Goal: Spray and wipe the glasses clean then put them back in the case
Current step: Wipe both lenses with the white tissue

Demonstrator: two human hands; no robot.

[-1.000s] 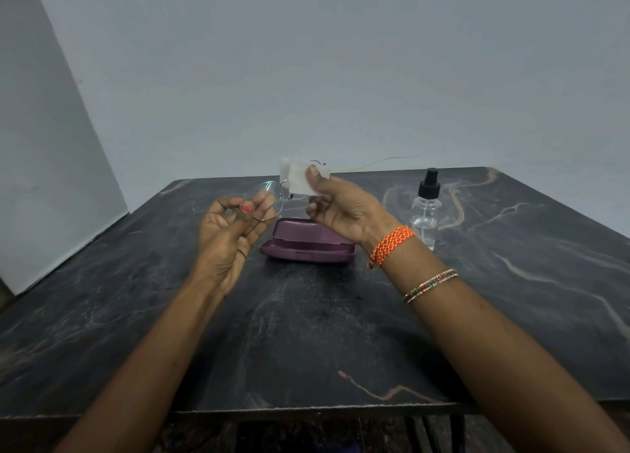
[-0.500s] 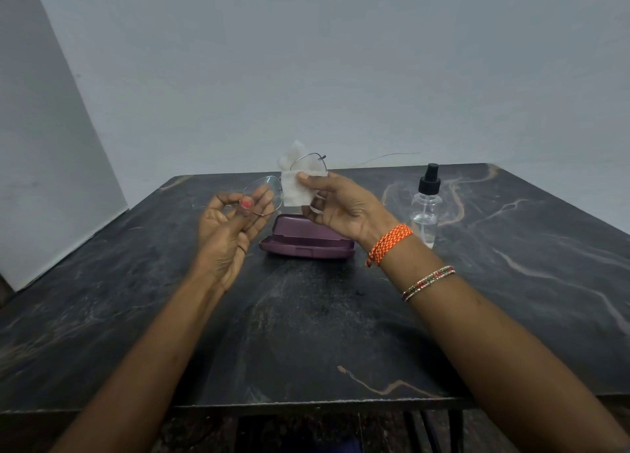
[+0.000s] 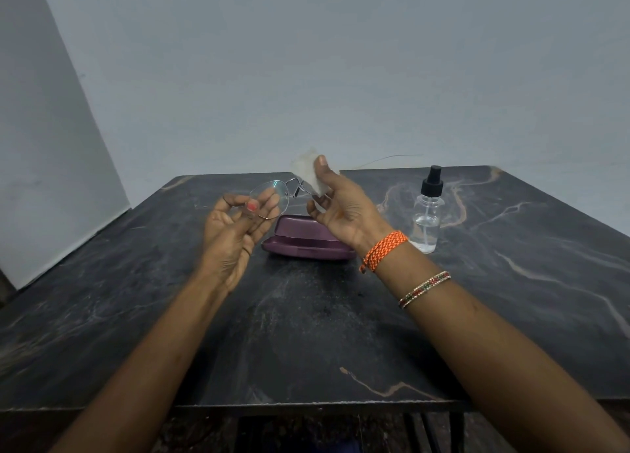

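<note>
Thin wire-framed glasses [image 3: 276,193] are held up over the table, above the case. My left hand [image 3: 235,227] pinches the left lens rim between thumb and fingers. In my right hand [image 3: 341,207] a white cloth [image 3: 308,171] is wrapped over the right lens, with the thumb pressing on it, so that lens is hidden. The purple glasses case [image 3: 303,239] lies closed on the table just behind and below both hands. A clear spray bottle [image 3: 428,214] with a black pump top stands upright to the right of the case.
The dark marbled table [image 3: 306,333] reaches from the near edge at the bottom to the grey wall behind. A white board leans at the far left [image 3: 51,179]. A thin wire lies along the table's back edge [image 3: 392,159].
My right hand has shifted the cloth upward over the right lens, with the thumb now on top of it. The left hand keeps its hold on the left lens.
</note>
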